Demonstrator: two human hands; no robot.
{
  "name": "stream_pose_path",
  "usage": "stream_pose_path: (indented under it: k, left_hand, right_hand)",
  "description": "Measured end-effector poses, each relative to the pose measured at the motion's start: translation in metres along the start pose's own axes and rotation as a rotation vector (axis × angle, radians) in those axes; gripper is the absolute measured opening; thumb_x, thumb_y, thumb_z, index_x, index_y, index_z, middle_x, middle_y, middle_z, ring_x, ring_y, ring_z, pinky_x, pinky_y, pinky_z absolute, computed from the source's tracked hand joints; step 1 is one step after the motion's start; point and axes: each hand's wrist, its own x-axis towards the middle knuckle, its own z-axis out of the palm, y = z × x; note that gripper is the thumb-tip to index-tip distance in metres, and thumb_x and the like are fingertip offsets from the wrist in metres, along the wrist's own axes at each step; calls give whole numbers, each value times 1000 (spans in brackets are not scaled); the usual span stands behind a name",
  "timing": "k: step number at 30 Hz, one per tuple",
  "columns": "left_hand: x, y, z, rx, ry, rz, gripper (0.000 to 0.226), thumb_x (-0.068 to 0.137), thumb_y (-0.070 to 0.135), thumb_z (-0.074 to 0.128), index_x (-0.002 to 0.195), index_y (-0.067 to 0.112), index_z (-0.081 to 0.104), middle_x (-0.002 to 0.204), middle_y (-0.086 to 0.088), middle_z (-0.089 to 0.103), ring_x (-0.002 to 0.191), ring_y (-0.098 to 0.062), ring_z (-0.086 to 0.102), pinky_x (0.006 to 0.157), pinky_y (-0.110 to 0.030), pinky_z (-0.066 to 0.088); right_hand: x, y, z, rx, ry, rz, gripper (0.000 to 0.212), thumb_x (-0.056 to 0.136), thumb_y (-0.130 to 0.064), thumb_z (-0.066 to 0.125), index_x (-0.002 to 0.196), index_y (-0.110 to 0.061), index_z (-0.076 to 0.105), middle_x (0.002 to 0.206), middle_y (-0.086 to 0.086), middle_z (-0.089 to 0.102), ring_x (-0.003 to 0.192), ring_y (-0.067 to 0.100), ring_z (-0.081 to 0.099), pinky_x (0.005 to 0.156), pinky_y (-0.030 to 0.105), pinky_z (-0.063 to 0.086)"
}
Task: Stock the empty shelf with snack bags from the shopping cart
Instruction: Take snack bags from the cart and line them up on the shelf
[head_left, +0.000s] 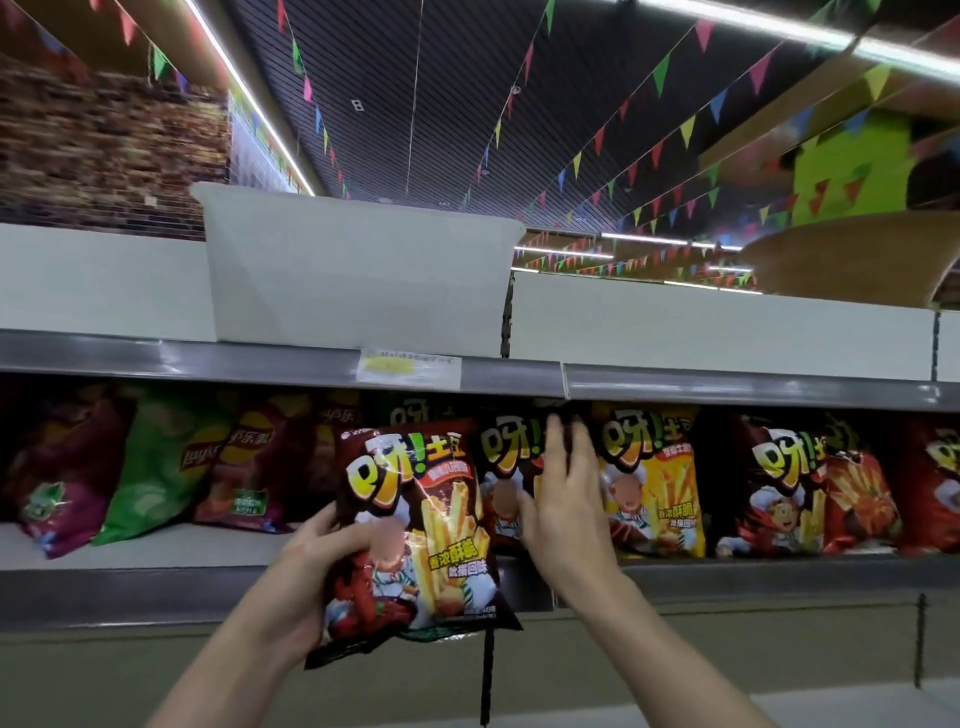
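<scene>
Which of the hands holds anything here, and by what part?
The left hand grips the dark red fries snack bag by its lower left edge. The right hand is open, holding nothing.

dark slatted ceiling overhead | long white strip lights running along it | strings of small multicoloured triangular flags hung across | blurred brown brick-pattern wall upper left | bright green wall panel upper right | large white plastic tub on the top ledge
</scene>
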Motion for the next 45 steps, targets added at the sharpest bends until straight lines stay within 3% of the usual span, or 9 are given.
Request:
stream_pose_path:
  k: [7,13,17,20,26,29,36,42,45]
  left_hand:
    - [18,-9,22,-2,-137,11,69,61,10,73,128,4,57,109,-24,71,89,-40,72,62,-40,61]
    - [40,-14,32,-22,-46,6,81,56,12,79,132,3,53,110,-24,71,89,-39,73,63,-43,61]
    - [48,-16,53,-47,-23,-50,105,45,15,89,140,4,45,116,-26,68,96,-45,70,74,-53,59]
    - [54,-20,62,-68,26,-49,143,23,27,101,149,10,35,133,-28,57,107,-45,66,84,-58,56]
    - [56,-25,68,-19,-27,-8,90,53,8,85,135,5,49,108,-23,72,92,-40,72,67,-44,60]
    - [53,-17,65,43,11,33,77,50,8,81,123,10,58,100,-19,75,85,-37,74,66,-42,60]
    - [55,-20,84,-35,139,-78,68,65,9,82,127,0,53,109,-28,69,94,-45,70,82,-60,56]
    - [60,-31,96,-77,132,-84,91,45,9,85,128,-4,52,108,-31,68,94,-47,69,74,-55,58]
    - [57,-33,99,-64,107,-69,77,54,11,78,126,-5,55,106,-30,70,93,-47,69,71,-50,58]
  right_hand:
    - [27,22,14,-123,-212,-31,56,94,-8,60,144,-2,36,149,21,28,141,38,27,110,38,34]
    - [37,31,-2,-208,-285,29,46,98,-21,58,137,-5,42,137,16,42,123,32,49,95,34,43]
    - [14,38,-21,-316,99,-300,54,86,-20,72,136,-9,54,126,12,58,116,30,54,87,41,47]
    - [8,73,-26,-308,331,-168,60,75,-39,80,127,-14,60,127,12,57,123,28,44,102,45,36]
    - [33,127,-17,-520,55,-20,73,55,-56,86,107,-9,63,116,23,61,116,48,57,102,69,38]
    - [43,148,-23,-415,48,-74,63,59,-61,70,94,-9,59,97,18,56,95,42,58,87,58,50]
    - [48,164,-43,-259,-191,1,99,57,-85,35,121,-12,51,119,12,43,116,29,41,100,37,35]
    - [28,154,-59,-330,-118,-157,77,91,-59,48,142,-2,41,140,23,41,133,42,38,111,52,34]
    - [-10,163,-68,-272,203,-423,55,94,-29,55,143,-6,45,144,17,43,134,33,43,105,54,42]
